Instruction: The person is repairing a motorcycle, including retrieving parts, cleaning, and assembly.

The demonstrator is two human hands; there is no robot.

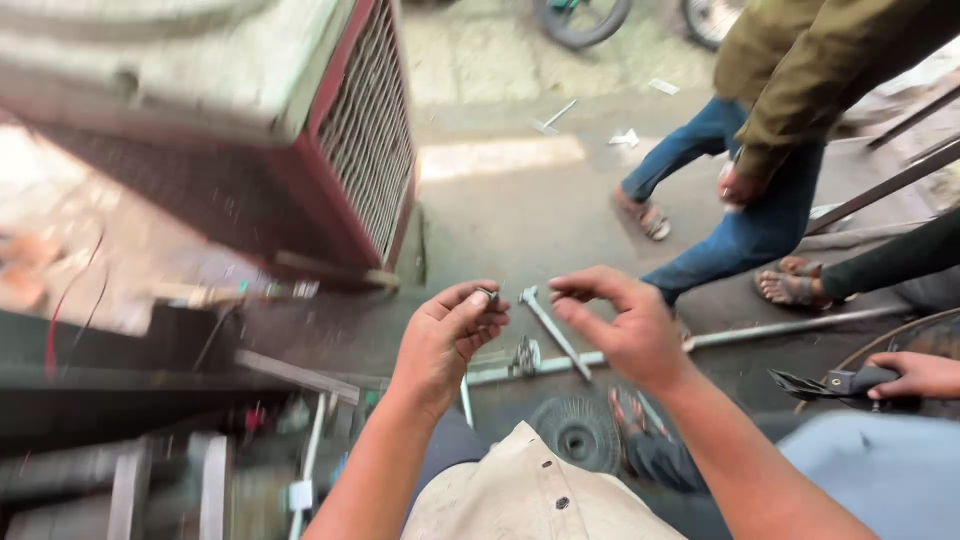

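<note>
Leftmost, a red cooler [300, 120] with a slatted metal grille stands on the concrete floor [500, 220], tilted in the view. Below it, a dark bench edge [120, 380] and blurred metal parts occupy the lower left. Near centre, the left hand [445, 335] is raised, fingers curled together, thumb and forefinger pinched on a small nut [489, 295]. Just beside it, a bolt [553, 330] points down and to the right, its head at the upper end, close to the left hand's fingertips. The right hand [625, 325] is held near the bolt's head; thumb and forefinger sit close together but slightly apart, and whether they touch the bolt cannot be told. Under both hands, a long metal pipe [780, 328] lies across the floor, with a small clamp fitting [522, 356] on it. A round grinding disc [578, 432] lies on the floor beneath the right wrist, beside a sandalled foot [628, 410]. At upper right, a person in an olive jacket [800, 70] and blue jeans [750, 225] stands in sandals. At the far right, another person's hand [915, 375] grips a dark tool handle [850, 382]. Two wheels [580, 18] show at the top edge.
</note>
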